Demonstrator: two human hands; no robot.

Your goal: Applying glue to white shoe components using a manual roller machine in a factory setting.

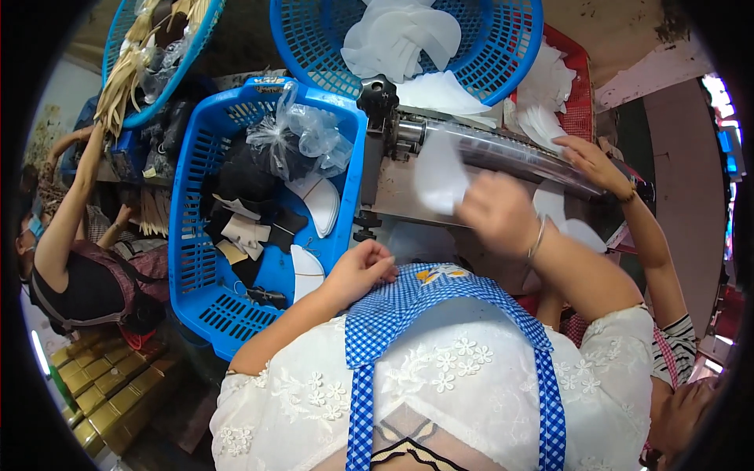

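My right hand (499, 212) is raised in front of the machine's shiny roller (510, 151) and grips a thin white curved piece (438, 177), which is blurred by motion. My left hand (361, 269) rests with fingers curled at the top of my blue checked apron (440, 302), beside the near corner of a blue rectangular basket (188, 235). Nothing shows in that hand. The basket holds black and white cut pieces and a clear plastic bag (302, 137).
A round blue basket (510, 47) with white pieces sits above the machine, with a red crate (580, 86) of white pieces beside it. A co-worker's hand (589, 161) reaches to the roller from the right. Another person (71, 259) sits at left under a second round basket (145, 55).
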